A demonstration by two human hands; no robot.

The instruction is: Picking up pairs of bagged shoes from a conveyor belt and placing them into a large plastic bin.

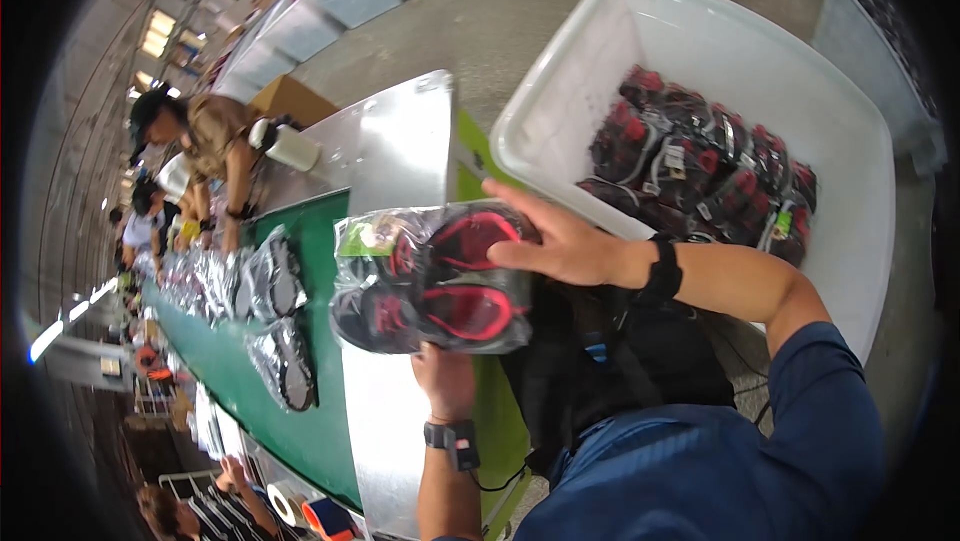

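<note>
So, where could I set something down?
Bare: metal ledge either side of the bagged red-lined shoes, and green belt between ledge and grey shoes. Crowded: the belt's far end and the shoe pile inside the white bin.

Free belt (319,251) beside held shoes (385,316)

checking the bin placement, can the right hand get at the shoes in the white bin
Probably yes: the shoes lie in an open-topped white bin beside the right arm, though the right hand is on a bagged pair.
</note>
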